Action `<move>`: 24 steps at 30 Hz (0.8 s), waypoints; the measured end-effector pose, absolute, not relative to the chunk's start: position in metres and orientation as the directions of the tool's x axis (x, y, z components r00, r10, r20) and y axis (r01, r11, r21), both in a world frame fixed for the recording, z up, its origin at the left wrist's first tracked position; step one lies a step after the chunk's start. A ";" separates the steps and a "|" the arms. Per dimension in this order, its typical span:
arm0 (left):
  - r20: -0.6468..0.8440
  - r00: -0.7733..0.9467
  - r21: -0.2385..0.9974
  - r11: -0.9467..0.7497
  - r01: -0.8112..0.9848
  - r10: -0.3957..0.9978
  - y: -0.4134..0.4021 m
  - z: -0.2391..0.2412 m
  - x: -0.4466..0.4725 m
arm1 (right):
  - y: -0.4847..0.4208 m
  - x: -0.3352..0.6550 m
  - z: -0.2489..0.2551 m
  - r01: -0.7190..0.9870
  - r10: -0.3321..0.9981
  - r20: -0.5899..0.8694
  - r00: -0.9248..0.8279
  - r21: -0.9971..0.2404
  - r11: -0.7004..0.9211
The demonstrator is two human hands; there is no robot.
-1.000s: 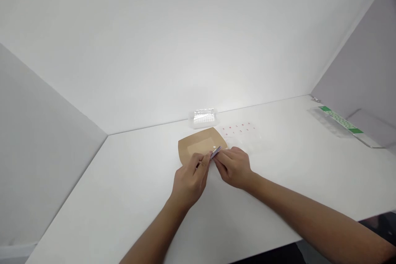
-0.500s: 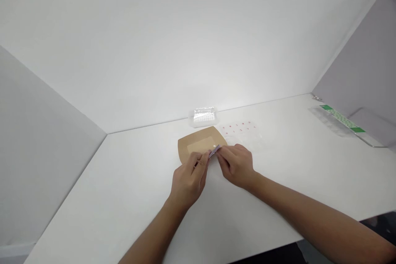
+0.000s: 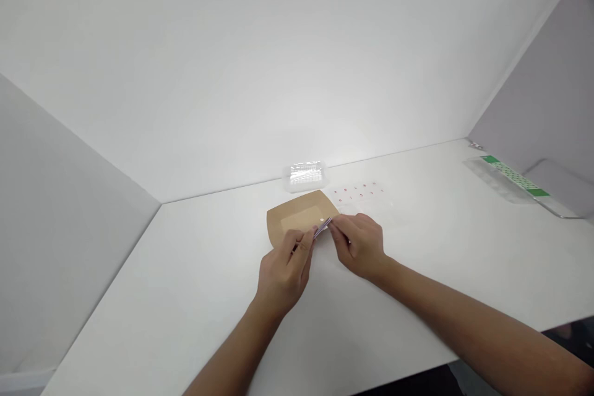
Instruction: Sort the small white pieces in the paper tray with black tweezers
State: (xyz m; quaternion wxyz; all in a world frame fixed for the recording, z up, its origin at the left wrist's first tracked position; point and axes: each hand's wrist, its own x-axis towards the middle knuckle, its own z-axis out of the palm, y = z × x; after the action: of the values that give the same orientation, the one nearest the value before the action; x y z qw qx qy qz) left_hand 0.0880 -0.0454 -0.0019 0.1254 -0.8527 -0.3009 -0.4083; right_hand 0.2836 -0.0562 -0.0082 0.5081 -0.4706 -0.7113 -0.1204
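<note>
My left hand (image 3: 284, 269) and my right hand (image 3: 359, 245) meet over the white table, both pinching a small thin silvery strip (image 3: 322, 227) between their fingertips. The strip is held just above the near edge of a brown paper tray (image 3: 297, 218). Behind my right hand lies a clear sheet with small red marks (image 3: 359, 193). What the strip is exactly I cannot make out.
A clear plastic box (image 3: 304, 174) stands by the back wall behind the tray. At the far right lies a clear bag with a green patterned strip (image 3: 513, 180). White walls close off the table (image 3: 195, 284) at the back and both sides.
My right hand has shifted slightly to the right and away while still pinching the strip. The left hand and the tray have barely moved.
</note>
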 end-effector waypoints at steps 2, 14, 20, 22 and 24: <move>0.769 0.490 0.030 -0.789 0.614 0.411 -0.046 -0.002 0.088 | -0.055 0.285 -0.009 0.786 0.536 0.844 -0.017 -0.320 0.529; 0.734 0.484 0.128 -0.797 0.590 0.476 -0.044 -0.009 0.089 | -0.060 0.285 -0.009 0.782 0.514 0.852 -0.101 -0.252 0.571; 0.729 0.510 0.151 -0.834 0.530 0.456 -0.039 -0.007 0.083 | -0.058 0.282 -0.014 0.794 0.539 0.833 -0.124 -0.243 0.558; 0.725 0.528 0.159 -0.854 0.496 0.443 -0.040 -0.005 0.082 | -0.059 0.282 -0.014 0.790 0.530 0.841 -0.111 -0.249 0.560; 0.727 0.529 0.173 -0.863 0.474 0.437 -0.040 -0.005 0.081 | -0.062 0.280 -0.013 0.786 0.508 0.854 -0.113 -0.236 0.572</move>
State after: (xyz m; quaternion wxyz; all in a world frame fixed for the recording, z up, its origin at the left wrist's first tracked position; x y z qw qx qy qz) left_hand 0.0808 -0.0403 -0.0049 0.0228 -0.8741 -0.2606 -0.4092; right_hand 0.2801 -0.0618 -0.0134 0.4988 -0.4411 -0.7330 -0.1392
